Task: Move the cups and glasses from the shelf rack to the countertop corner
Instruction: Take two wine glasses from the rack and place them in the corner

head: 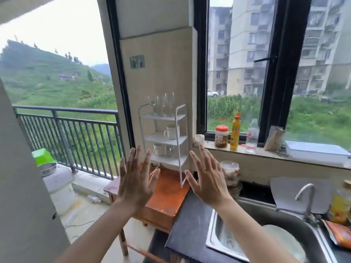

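Nothing moved yet: rack (164, 136) stands on the wooden table (167, 194) by the wall, fully loaded. Stemmed glasses (163, 104) bunched on the top tier, mug (171, 131) on the middle, a second mug (159, 149) plus a small glass (168, 150) on the bottom.

Left hand (135, 180) and right hand (208, 179) are both raised in front of the rack, fingers spread, holding nothing.

Risks, my read:
- Glasses stand close together, tall and top-heavy; pulling one likely clips a neighbour.
- Rack looks light with thin legs; a snag could rock it.
- Counter (191, 226) beside the sink (218, 242) is narrow; stems set near its edge could tip off.
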